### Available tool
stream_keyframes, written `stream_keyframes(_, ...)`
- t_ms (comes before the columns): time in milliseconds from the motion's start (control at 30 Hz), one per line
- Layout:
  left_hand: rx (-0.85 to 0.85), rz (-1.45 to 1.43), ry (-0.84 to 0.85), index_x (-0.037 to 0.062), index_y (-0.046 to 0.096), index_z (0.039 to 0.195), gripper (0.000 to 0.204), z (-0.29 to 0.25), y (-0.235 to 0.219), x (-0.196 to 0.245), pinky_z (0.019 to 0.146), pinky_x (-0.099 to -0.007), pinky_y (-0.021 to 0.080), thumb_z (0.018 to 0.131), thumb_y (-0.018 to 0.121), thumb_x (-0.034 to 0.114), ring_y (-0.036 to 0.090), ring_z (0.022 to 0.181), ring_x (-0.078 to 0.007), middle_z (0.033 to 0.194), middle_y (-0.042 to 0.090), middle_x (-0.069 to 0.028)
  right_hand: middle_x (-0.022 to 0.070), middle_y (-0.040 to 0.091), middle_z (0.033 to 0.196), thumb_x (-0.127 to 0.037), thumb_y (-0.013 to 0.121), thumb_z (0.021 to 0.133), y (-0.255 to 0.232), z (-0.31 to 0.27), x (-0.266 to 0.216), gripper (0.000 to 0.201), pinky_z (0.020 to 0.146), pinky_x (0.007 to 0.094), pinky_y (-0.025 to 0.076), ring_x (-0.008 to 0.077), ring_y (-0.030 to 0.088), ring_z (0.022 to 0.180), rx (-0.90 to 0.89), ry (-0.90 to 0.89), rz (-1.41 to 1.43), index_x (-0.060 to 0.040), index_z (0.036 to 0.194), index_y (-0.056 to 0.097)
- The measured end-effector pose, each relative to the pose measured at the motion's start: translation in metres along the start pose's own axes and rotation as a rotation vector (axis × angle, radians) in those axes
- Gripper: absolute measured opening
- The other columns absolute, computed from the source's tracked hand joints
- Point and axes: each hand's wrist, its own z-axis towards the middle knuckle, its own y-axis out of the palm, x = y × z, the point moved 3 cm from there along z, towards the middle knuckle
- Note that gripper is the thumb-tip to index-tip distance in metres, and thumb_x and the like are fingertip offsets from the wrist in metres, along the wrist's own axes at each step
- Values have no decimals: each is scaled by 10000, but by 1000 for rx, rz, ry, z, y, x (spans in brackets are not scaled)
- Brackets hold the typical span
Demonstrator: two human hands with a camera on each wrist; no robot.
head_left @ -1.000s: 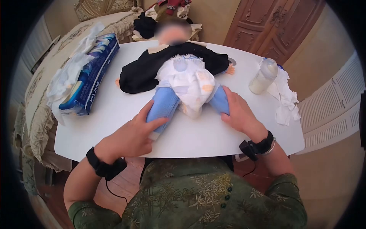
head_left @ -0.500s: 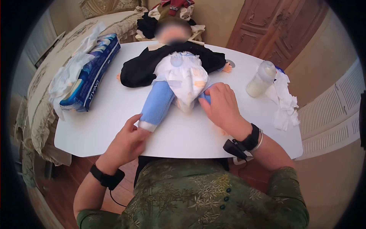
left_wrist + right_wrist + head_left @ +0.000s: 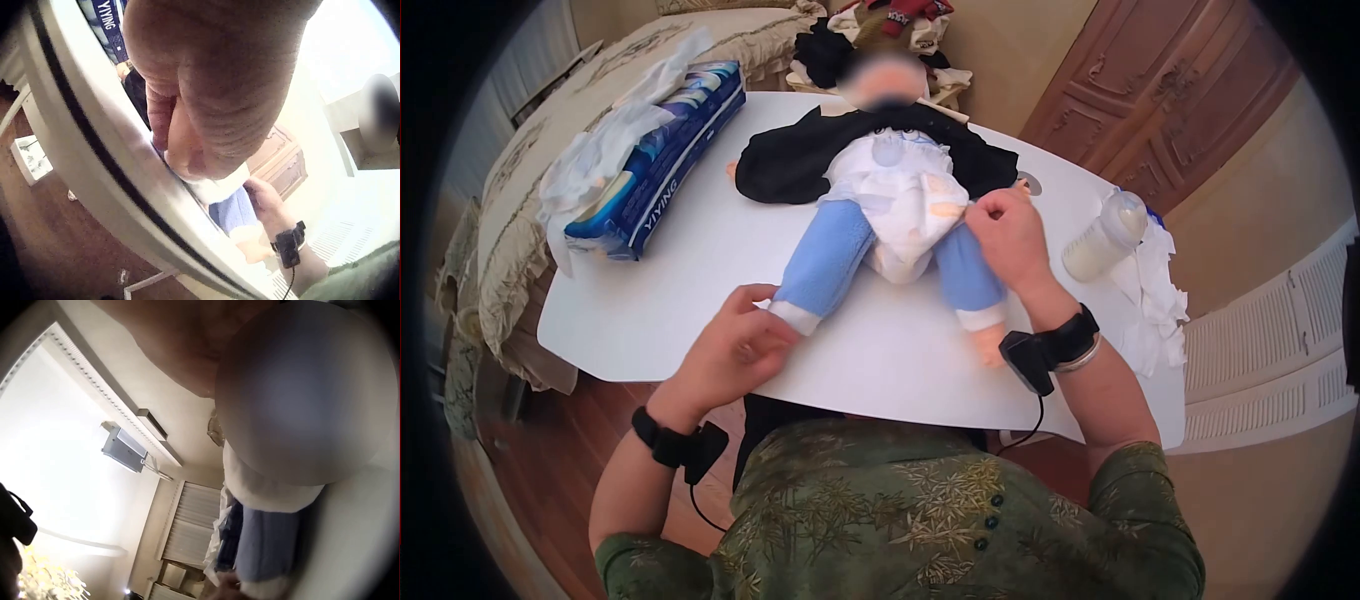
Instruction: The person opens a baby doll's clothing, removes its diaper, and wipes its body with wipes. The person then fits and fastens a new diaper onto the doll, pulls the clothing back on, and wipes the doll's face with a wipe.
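Observation:
A doll lies on its back on the white table (image 3: 660, 300), feet toward me. It wears a black top (image 3: 790, 155), a white diaper (image 3: 900, 200) and blue trousers (image 3: 820, 262) with white cuffs. My left hand (image 3: 735, 340) holds the doll's foot at the left cuff, most of the foot hidden by my fingers. At the top of the other leg, my right hand (image 3: 1010, 245) pinches the blue trousers beside the diaper's edge. The doll's other bare foot (image 3: 988, 345) pokes out below its cuff, close to my right wrist.
A blue diaper pack (image 3: 670, 170) with white tissue (image 3: 615, 135) on it stands at the left. On the right are a milk bottle (image 3: 1105, 235) and crumpled white tissue (image 3: 1155, 300). A bed (image 3: 550, 130) stands beyond the table's left side.
My left hand has slid from the left trouser leg down to the foot. My right hand has moved up to the top of the other leg, and its cuff and foot now show.

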Motion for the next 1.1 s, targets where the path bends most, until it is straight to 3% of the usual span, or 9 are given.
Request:
stream_keyframes(200, -92, -70, -54, 67, 631, 916, 265, -3, -40, 51, 740, -266, 492, 684, 636, -61, 609, 852, -159, 1136, 535, -116, 142, 585, 786, -124, 618, 732, -31, 14, 0, 143, 744, 356, 464, 296, 565, 817, 53, -187, -244, 0, 665, 596)
stream_keyframes(267, -134, -39, -32, 65, 628, 922, 273, -7, -40, 58, 750, -275, 491, 675, 644, -51, 607, 883, -169, 1127, 541, -117, 149, 577, 806, -126, 615, 736, -23, 8, 15, 128, 748, 360, 463, 302, 565, 825, -242, 30, -261, -13, 679, 592)
stream_keyframes(333, -113, 4, 33, 61, 626, 939, 300, -9, -39, 66, 755, -287, 492, 654, 660, -25, 597, 933, -196, 1115, 552, -117, 138, 572, 815, -124, 619, 745, -21, 0, 26, 124, 722, 346, 456, 285, 557, 799, -245, -24, -259, -9, 712, 586)
stream_keyframes(600, 4, -102, 234, 41, 557, 942, 319, 9, -63, 71, 859, -325, 448, 641, 663, 40, 570, 970, -221, 1045, 593, -119, 127, 585, 824, -121, 588, 748, -33, 1, -49, 87, 771, 391, 461, 321, 570, 836, -422, -146, -656, -35, 744, 598)
stream_keyframes(667, -16, -140, 270, 37, 546, 931, 308, 13, -62, 74, 874, -324, 439, 645, 659, 51, 566, 980, -217, 1045, 595, -117, 119, 581, 823, -100, 573, 748, -31, -9, -109, 60, 757, 414, 455, 321, 569, 835, 55, -695, -558, -54, 785, 585)
stream_keyframes(700, -13, -143, 267, 37, 546, 931, 308, 12, -62, 75, 874, -324, 439, 645, 659, 51, 566, 980, -217, 1045, 595, -117, 119, 581, 823, -100, 573, 748, -18, -20, -117, 60, 757, 414, 455, 321, 569, 835, 51, -697, -558, -54, 785, 585)
stream_keyframes(767, -46, -160, 288, 38, 547, 931, 302, 12, -61, 75, 868, -323, 440, 650, 656, 48, 567, 984, -219, 1033, 595, -111, 106, 572, 812, -86, 568, 751, 11, -47, -132, 99, 713, 411, 450, 288, 575, 819, -431, -889, -250, -62, 847, 570)
stream_keyframes(867, -44, -125, 256, 52, 540, 905, 300, 8, -65, 73, 897, -341, 420, 639, 677, 72, 561, 1020, -218, 1100, 598, -144, 89, 540, 786, -80, 558, 756, 24, -48, -110, 108, 701, 397, 450, 254, 577, 791, -458, -896, -620, -61, 862, 548)
stream_keyframes(1100, -49, -186, 218, 53, 539, 897, 283, 0, -70, 58, 896, -326, 422, 647, 671, 52, 561, 1024, -208, 1112, 598, -144, 77, 517, 823, -66, 536, 776, 31, -43, -98, 126, 606, 352, 479, 253, 573, 709, -313, -856, -726, -74, 901, 528)
